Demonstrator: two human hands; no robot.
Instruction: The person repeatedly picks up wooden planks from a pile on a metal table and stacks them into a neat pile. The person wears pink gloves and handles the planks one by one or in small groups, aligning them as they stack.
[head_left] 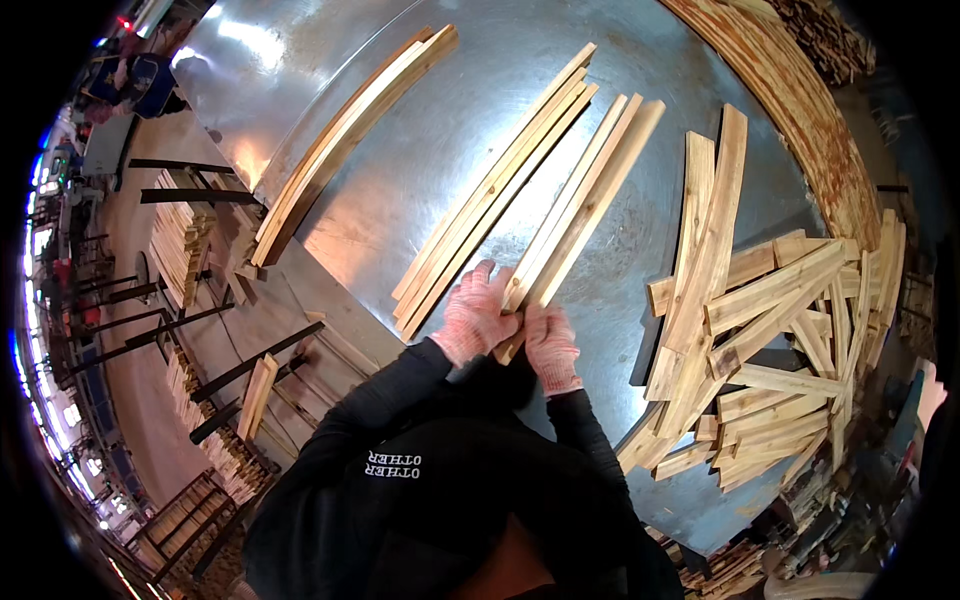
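Note:
A small bundle of long wooden strips (595, 185) lies slantwise on a metal table, its near ends at my hands. My left hand (477, 316), in a pinkish-white work glove, is against the left side of these ends, fingers closed round them. On the right side, my gloved right hand (549, 345) has its fingers curled at the same ends. One strip end pokes out toward me between the two hands. Just left, a second group of wooden strips (500, 190) lies nearly parallel, apart from the held bundle.
A third row of strips (350, 145) lies along the table's left part. On the right sits a jumbled heap of wood pieces (770, 340). A long rough-faced board (790, 95) borders the metal table (660, 50). Stacked wood on racks (180, 250) stands left, beyond the table's edge.

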